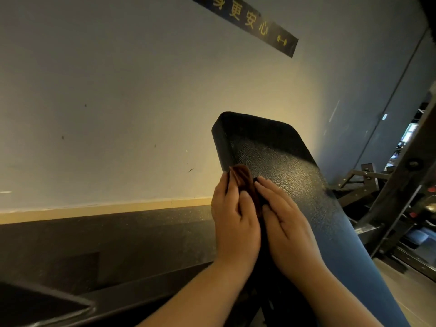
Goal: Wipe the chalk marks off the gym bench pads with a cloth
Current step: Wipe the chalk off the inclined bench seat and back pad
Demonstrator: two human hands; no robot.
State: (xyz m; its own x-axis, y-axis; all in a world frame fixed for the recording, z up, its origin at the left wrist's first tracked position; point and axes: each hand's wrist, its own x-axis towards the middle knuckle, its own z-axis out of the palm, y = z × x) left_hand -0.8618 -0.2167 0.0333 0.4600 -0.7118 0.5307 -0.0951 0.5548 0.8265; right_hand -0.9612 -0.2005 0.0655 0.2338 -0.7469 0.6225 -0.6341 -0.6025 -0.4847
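The left hand (236,223) and right hand (291,232) are bare, with bare forearms reaching the frame edge near 6 o'clock.

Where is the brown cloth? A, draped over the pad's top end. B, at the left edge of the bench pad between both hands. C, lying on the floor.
B: the brown cloth lies at the left edge of the pad, between the left hand and the right hand.

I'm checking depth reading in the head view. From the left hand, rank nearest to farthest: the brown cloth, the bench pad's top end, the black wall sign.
1. The brown cloth, held in the left hand itself.
2. The bench pad's top end, up ahead of the hand.
3. The black wall sign, high on the wall behind.
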